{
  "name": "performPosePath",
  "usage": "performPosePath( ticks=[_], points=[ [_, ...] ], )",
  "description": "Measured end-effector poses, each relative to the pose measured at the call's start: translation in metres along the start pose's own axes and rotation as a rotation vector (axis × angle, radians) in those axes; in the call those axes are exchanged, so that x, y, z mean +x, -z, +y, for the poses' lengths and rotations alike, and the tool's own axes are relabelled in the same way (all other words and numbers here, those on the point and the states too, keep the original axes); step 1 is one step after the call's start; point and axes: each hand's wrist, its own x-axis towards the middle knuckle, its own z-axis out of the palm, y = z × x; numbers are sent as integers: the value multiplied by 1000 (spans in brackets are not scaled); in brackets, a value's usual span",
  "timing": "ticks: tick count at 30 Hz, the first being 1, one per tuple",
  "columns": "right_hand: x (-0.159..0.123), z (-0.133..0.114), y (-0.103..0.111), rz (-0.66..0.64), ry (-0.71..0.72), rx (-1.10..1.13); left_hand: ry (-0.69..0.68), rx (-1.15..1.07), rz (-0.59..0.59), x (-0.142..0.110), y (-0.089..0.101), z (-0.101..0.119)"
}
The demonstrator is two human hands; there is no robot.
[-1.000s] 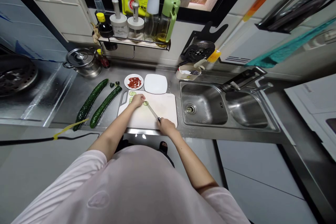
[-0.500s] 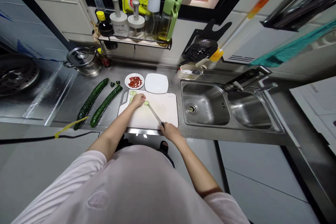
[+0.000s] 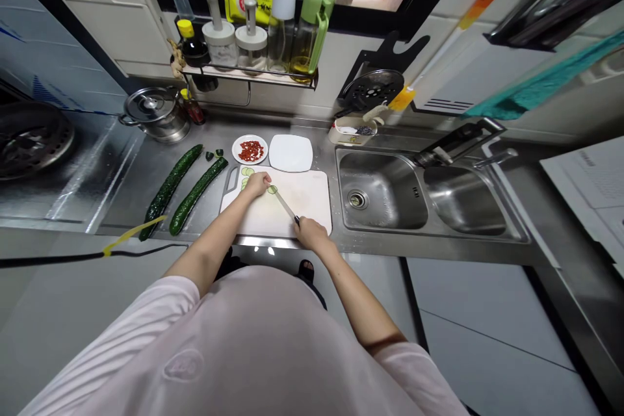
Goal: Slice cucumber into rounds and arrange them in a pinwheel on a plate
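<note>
My right hand (image 3: 312, 234) is closed around the black handle of a knife (image 3: 286, 205), whose blade slants up and left over the white cutting board (image 3: 312, 195). A round, pale green cucumber slice (image 3: 272, 189) is at the blade's tip. Right beside that slice is my left hand (image 3: 257, 184), its fingers curled together; whether they pinch anything is hidden. More cucumber slices (image 3: 247, 171) lie at the board's upper left, partly behind my left hand. Two whole dark green cucumbers (image 3: 171, 185) rest on the counter left of the board, with small cut-off ends (image 3: 209, 156) near them.
Behind the board stand a plate of chopped red pieces (image 3: 250, 149) and a white square plate (image 3: 291, 153). A double sink (image 3: 383, 192) is on the right. A lidded pot (image 3: 155, 114) stands at the back left, below a rack of bottles (image 3: 248, 71).
The knife and my right hand have shifted slightly up and left. My left hand stays almost in place beside the slice.
</note>
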Motion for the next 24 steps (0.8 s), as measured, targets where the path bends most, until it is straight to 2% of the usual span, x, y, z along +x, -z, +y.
performPosePath(
  ticks=[11,24],
  points=[
    [0,2,0,4,-1,-9,29,-11,-23,-2,3,3],
    [-18,17,-10,6,1,-19,29,4,-7,-3,4,5]
  ],
)
